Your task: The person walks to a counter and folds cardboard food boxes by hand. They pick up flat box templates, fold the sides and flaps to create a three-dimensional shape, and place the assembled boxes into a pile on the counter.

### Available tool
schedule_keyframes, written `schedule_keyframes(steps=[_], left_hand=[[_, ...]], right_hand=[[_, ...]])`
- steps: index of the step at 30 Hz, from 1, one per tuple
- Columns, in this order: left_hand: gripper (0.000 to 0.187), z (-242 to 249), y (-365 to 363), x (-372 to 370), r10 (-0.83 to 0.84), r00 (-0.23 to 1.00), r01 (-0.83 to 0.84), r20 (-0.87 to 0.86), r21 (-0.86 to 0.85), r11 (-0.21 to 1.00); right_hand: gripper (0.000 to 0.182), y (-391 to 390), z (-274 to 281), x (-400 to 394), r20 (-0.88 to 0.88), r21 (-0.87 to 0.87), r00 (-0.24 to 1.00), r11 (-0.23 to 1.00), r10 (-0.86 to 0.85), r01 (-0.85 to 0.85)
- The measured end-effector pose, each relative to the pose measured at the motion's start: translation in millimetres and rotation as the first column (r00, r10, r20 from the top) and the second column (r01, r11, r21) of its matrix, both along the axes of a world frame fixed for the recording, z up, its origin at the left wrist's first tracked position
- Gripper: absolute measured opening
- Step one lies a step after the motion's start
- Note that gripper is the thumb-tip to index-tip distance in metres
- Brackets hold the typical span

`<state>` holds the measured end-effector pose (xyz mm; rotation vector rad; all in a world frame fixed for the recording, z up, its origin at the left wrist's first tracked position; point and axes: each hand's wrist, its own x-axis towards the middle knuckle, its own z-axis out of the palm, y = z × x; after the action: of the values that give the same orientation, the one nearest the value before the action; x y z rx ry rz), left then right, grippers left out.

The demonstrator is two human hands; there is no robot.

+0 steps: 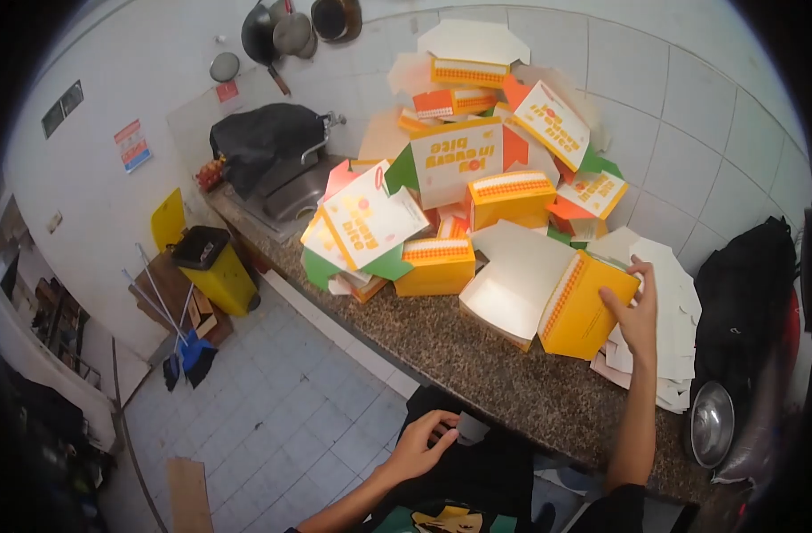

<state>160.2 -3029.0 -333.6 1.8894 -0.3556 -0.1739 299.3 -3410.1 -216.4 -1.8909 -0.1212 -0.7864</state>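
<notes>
Right hand (635, 311) spread open on yellow carton (584, 306) atop granite surface (477, 364); left hand (424, 444) pinches small paper piece (471, 427) (near lap) — leaning carton pile (477, 169) could topple if nudged.

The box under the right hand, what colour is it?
Yellow-orange, with an orange checked band along one edge; the box under the right hand shows in the head view.

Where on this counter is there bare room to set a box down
The granite counter lies bare along its front edge, from below the yellow box across to below the box under the right hand. Behind that it is crowded: the heap of folded boxes fills the back up to the tiled wall, flat blanks and a steel bowl take the right end.
</notes>
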Motion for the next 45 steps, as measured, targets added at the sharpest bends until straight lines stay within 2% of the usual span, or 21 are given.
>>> schedule_keyframes(steps=[2, 5, 10, 12, 16, 19, 20, 22, 26, 28, 29, 30, 31, 34, 36, 37, 38, 39, 41, 44, 45], left_hand=[[0.031, -2, 0, 0, 0.004, 1.000, -0.004, 0.010, -0.015, 1.000], [0.030, -20, -5, 14, 0.007, 0.995, -0.027, -0.096, -0.217, 0.976], [0.063, 31, -50, 64, -0.088, 0.932, -0.065, -0.352, -0.401, 0.914], [0.078, 48, -62, 73, -0.493, 0.589, -0.055, -0.640, -0.640, 0.766], [0.081, 30, -76, 71, -0.547, 0.554, -0.040, -0.628, -0.677, 0.735], [0.064, 40, -76, 57, -0.421, 0.800, -0.070, -0.427, -0.764, 0.641], [0.064, 50, -71, 60, -0.425, 0.792, -0.069, -0.439, -0.756, 0.651], [0.052, 72, -62, 69, -0.300, 0.923, 0.066, -0.241, -0.670, 0.740], [0.043, 84, -55, 76, -0.261, 0.923, 0.028, -0.284, -0.625, 0.780], [0.043, 60, -56, 78, -0.115, 0.970, -0.003, -0.212, -0.487, 0.874], [0.047, 49, -60, 82, 0.090, 0.970, -0.048, 0.227, -0.184, 0.982], [0.052, 43, -62, 84, 0.131, 0.749, -0.236, 0.650, 0.077, 0.969], [0.057, 43, -64, 83, 0.014, 0.765, -0.279, 0.644, 0.311, 0.908], [0.056, 14, -75, 101, -0.128, 0.728, -0.302, 0.673, 0.483, 0.822], [0.057, 6, -83, 105, -0.121, 0.731, -0.275, 0.671, 0.452, 0.849], [0.058, 8, -87, 106, -0.021, 0.746, -0.264, 0.665, 0.325, 0.908], [0.058, 9, -90, 104, 0.075, 0.765, -0.252, 0.639, 0.191, 0.949], [0.058, 7, -91, 101, 0.060, 0.768, -0.236, 0.638, 0.195, 0.952], [0.060, 0, -83, 93, 0.302, 0.757, -0.283, 0.580, -0.126, 0.951], [0.061, -1, -71, 77, 0.374, 0.785, -0.324, 0.493, -0.188, 0.927], [0.065, 8, -67, 71, 0.345, 0.802, -0.291, 0.487, -0.186, 0.939]], right_hand=[[0.044, 19, 24, -33, -0.049, 0.083, 0.999, 0.997, 0.002, 0.002], [0.046, 36, 22, -69, 0.097, -0.252, 0.995, 0.968, 0.017, 0.008], [0.068, 60, 31, -116, -0.126, -0.524, 0.990, 0.852, -0.070, -0.006], [0.075, 75, 34, -138, -0.122, -0.436, 0.992, 0.899, -0.024, -0.032], [0.083, 81, 1, -179, -0.119, -0.428, 0.988, 0.893, 0.096, -0.138], [0.078, 78, -6, -189, 0.067, -0.509, 0.971, 0.845, 0.229, -0.164], [0.078, 76, -8, -184, 0.062, -0.498, 0.974, 0.853, 0.217, -0.159], [0.072, 67, -6, -157, 0.245, -0.564, 0.950, 0.826, 0.193, -0.022], [0.070, 66, 28, -146, 0.213, -0.595, 0.956, 0.803, 0.201, -0.036], [0.066, 62, 37, -165, 0.216, -0.572, 0.967, 0.820, 0.132, 0.015], [0.066, 55, 38, -177, 0.231, -0.534, 0.972, 0.841, 0.050, 0.084], [0.065, 47, 37, -188, 0.237, -0.499, 0.971, 0.854, -0.030, 0.148], [0.067, 40, 36, -198, 0.275, -0.495, 0.959, 0.844, -0.073, 0.207], [0.068, 34, 29, -207, 0.350, -0.456, 0.930, 0.847, -0.112, 0.274], [0.066, 42, 14, -188, 0.442, -0.381, 0.897, 0.912, 0.034, 0.153], [0.065, 46, 6, -172, 0.434, -0.382, 0.897, 0.919, 0.082, 0.100], [0.068, 50, 6, -153, 0.408, -0.492, 0.905, 0.864, 0.116, 0.111], [0.065, 61, 2, -130, 0.391, -0.494, 0.911, 0.866, 0.135, 0.083], [0.058, 73, -16, -80, 0.304, -0.568, 0.933, 0.823, 0.194, 0.014], [0.068, 88, -25, -50, 0.099, -0.866, 0.994, 0.497, 0.056, 0.058], [0.068, 89, -30, -50, 0.101, -0.863, 0.993, 0.501, 0.060, 0.058]])
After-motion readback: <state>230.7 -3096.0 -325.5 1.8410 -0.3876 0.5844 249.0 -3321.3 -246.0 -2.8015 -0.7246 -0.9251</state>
